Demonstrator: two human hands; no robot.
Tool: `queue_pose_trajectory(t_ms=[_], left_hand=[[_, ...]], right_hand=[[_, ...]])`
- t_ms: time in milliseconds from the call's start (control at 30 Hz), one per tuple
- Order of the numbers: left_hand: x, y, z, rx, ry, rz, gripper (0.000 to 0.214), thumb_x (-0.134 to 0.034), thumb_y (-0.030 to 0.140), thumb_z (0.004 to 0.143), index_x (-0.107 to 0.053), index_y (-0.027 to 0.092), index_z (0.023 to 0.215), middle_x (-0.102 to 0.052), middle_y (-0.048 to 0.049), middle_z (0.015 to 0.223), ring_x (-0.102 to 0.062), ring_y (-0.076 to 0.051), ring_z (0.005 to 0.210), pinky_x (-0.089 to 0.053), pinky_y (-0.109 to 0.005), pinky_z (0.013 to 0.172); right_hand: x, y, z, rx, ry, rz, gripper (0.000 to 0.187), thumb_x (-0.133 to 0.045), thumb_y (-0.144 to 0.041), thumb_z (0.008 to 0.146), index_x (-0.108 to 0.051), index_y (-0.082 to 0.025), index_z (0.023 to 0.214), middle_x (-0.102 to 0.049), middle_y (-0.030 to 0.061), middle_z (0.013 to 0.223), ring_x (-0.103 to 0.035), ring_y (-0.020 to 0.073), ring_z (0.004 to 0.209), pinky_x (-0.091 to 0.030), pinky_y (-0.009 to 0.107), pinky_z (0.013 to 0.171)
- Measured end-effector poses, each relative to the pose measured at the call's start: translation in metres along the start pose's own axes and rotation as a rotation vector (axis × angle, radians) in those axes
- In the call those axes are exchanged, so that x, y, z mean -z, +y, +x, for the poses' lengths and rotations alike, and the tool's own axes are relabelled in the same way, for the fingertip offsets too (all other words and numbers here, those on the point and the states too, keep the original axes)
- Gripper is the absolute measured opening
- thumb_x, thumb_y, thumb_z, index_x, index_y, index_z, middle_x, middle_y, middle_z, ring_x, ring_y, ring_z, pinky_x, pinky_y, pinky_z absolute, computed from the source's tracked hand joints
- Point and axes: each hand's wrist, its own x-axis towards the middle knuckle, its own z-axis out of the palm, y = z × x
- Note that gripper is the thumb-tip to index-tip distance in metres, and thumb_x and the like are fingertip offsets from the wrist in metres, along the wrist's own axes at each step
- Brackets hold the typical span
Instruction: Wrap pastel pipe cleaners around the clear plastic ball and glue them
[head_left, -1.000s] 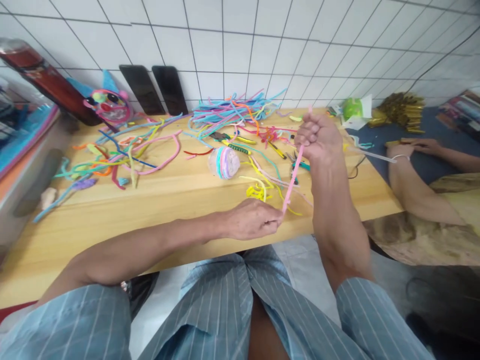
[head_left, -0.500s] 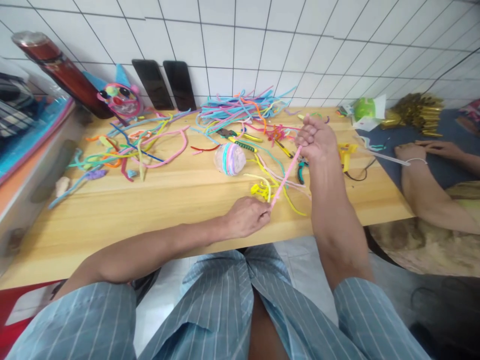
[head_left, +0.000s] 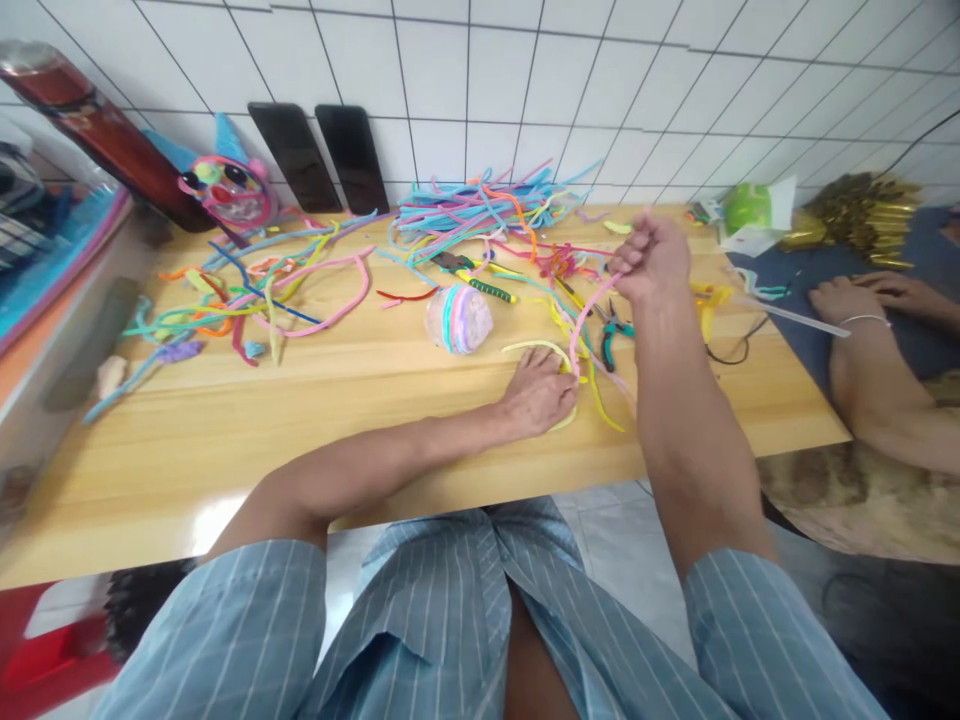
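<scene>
A pink pipe cleaner [head_left: 582,324] bows between my two hands. My left hand [head_left: 538,392] is closed on its lower end, low over the table. My right hand [head_left: 651,258], raised higher, has its fingers curled round the upper end. Yellow pipe cleaners [head_left: 600,402] lie beside and partly under my left hand. Left of my hands sits a clear ball [head_left: 457,318] wrapped with teal and purple bands. Pliers with teal handles [head_left: 609,338] lie close to my right wrist, and green-and-yellow-handled pliers [head_left: 480,284] rest behind the ball.
Behind lies a pile of blue and pink pipe cleaners [head_left: 480,218]. More coloured ones [head_left: 277,290] spread at left, near a decorated face ball [head_left: 229,190]. Two phones [head_left: 352,160] lean on the wall beside a red flask [head_left: 97,130]. A yellow glue gun [head_left: 709,305] and another person's hands [head_left: 851,300] are at right.
My left hand has moved right and up, bringing the ends closer. The pink pipe cleaner, straight before, now bends in a curve. The camera view has shifted slightly.
</scene>
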Motion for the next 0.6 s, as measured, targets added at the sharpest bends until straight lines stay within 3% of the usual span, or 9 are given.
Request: queue_pose_trajectory(t_ms=[100,200,300,400,600], left_hand=[[0.010,0.001,-0.002,0.021,0.085,-0.065,0.029,-0.056,0.026,0.109,-0.083,0.016,0.107,-0.070,-0.0182,0.130,-0.056,-0.037,0.131,-0.043,-0.052,0.112],[0.021,-0.005,-0.012,0.025,0.058,-0.305,0.024,-0.056,0.021,0.104,-0.072,0.016,0.087,-0.069,-0.0099,0.099,-0.060,-0.025,0.098,-0.044,-0.039,0.091],[0.028,-0.006,-0.021,0.022,0.005,-0.474,0.028,-0.050,0.017,0.102,-0.052,0.020,0.074,-0.052,0.0016,0.074,-0.051,-0.015,0.073,-0.039,-0.029,0.073],[0.028,0.003,-0.028,0.002,0.009,-0.544,0.031,-0.043,0.019,0.105,-0.044,0.022,0.074,-0.048,0.0042,0.072,-0.048,-0.012,0.070,-0.038,-0.024,0.069],[0.023,0.008,-0.043,-0.046,0.016,-0.519,0.027,-0.052,0.016,0.100,-0.046,0.021,0.074,-0.052,0.0028,0.077,-0.050,-0.014,0.075,-0.035,-0.026,0.074]], right_hand=[[0.017,-0.015,0.014,0.053,-0.050,-0.085,0.037,-0.087,-0.049,0.075,-0.052,-0.035,0.073,-0.035,-0.0099,0.048,-0.021,0.0154,0.061,-0.019,0.038,0.064],[0.028,-0.025,0.023,0.100,-0.109,-0.151,0.037,-0.086,-0.048,0.058,-0.056,-0.035,0.074,-0.030,-0.0120,0.051,-0.014,0.0148,0.065,-0.015,0.040,0.068],[0.023,-0.034,0.023,0.188,-0.161,-0.190,0.039,-0.084,-0.053,0.051,-0.054,-0.039,0.072,-0.014,-0.0116,0.051,-0.009,0.0177,0.068,-0.013,0.042,0.070],[0.004,-0.043,0.010,0.253,-0.217,-0.162,0.036,-0.085,-0.054,0.058,-0.054,-0.042,0.072,-0.007,-0.0104,0.052,-0.007,0.0205,0.069,-0.014,0.042,0.069],[-0.043,-0.060,-0.052,0.149,-0.207,-0.014,0.023,-0.073,-0.029,0.095,-0.060,-0.030,0.077,-0.026,-0.0130,0.051,-0.010,0.0155,0.058,-0.017,0.035,0.058]])
